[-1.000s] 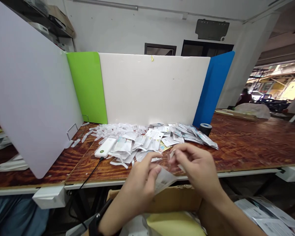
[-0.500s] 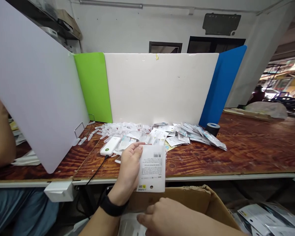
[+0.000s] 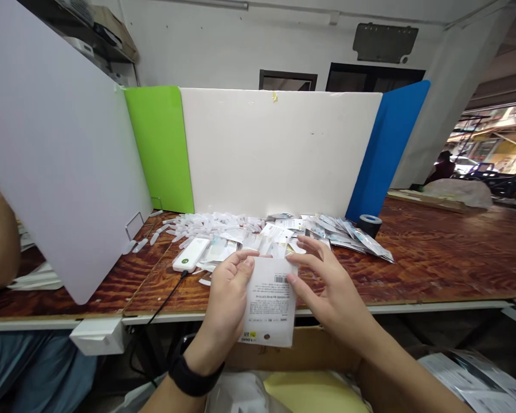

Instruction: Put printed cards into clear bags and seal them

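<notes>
Left hand (image 3: 227, 292) pinches packet (image 3: 270, 312) by one side; right hand (image 3: 333, 289) at opposite edge, grip unclear. Light edge pressure should limit creasing.

Left grip (image 3: 227, 295) holds printed white packet (image 3: 270, 307), right grip (image 3: 336, 289) at its right edge

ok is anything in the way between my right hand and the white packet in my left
Nothing visible: the right hand has its fingers at the upper right edge of the white packet. The loose packets lie beyond it.
</notes>
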Available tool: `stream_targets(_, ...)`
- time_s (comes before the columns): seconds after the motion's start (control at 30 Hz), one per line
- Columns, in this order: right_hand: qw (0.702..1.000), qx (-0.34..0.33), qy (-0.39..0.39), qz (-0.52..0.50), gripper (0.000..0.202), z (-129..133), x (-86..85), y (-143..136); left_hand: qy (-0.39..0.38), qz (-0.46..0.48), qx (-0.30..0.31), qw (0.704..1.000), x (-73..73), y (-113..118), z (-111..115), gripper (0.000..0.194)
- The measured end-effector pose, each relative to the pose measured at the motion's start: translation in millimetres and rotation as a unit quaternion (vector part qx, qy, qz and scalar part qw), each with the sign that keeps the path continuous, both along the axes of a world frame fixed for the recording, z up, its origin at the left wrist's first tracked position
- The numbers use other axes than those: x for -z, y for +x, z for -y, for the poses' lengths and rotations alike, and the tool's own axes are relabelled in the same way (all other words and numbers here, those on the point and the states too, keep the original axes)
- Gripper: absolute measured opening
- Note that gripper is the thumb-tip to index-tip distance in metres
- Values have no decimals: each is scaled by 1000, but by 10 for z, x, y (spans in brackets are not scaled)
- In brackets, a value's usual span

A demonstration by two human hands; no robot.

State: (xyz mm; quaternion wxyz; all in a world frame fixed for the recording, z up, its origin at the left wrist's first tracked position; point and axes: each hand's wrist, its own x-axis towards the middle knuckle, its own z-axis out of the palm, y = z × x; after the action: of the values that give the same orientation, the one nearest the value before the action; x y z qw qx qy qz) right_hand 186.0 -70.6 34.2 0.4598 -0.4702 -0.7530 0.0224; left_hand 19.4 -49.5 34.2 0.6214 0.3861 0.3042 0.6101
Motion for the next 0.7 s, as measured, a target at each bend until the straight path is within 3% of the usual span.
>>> stream_targets(0.13, 997, -29, -49, -50, 14, 37, 11, -53, -9, 22, 1, 1000, -10, -3, 22, 26)
stream_targets(0.4, 997, -43, -38, -59, 13, 49, 5, -100, -17, 28, -23, 999, -22, -52, 2, 26)
stream_targets(0.47, 992, -52, -40, -108, 17, 45, 23, -92, -17, 30, -26, 999, -24, -44, -3, 25)
stream_targets(0.53, 972, -71, -56, -216, 32, 42, 26, -75, -19, 34, -27, 999, -26, -27, -3, 25)
stream_targets(0.6, 935, -109, -125, -314, 49, 34, 6, -49, -19, 36, -16, 999, -30, -11, 7, 25)
stream_targets(0.7, 882, -176, -271, -343, 41, 18, -49, 3, -19, 35, 10, 999, -47, -18, 38, 23)
